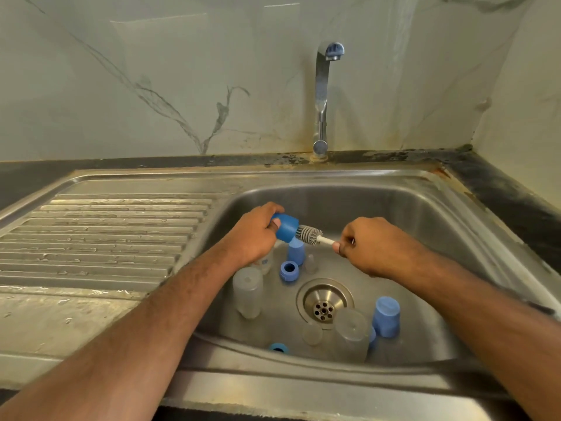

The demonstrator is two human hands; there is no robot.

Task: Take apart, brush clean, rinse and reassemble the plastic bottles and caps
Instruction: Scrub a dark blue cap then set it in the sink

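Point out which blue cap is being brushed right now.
The blue cap gripped in the left hand, with the brush head at its opening. The other blue caps sit untouched in the sink.

Steel sink (425, 208) fills the lower frame; in its basin, blue caps (386, 316) lower right and centre; frosted bottles (247, 291) left of the drain (324, 303).
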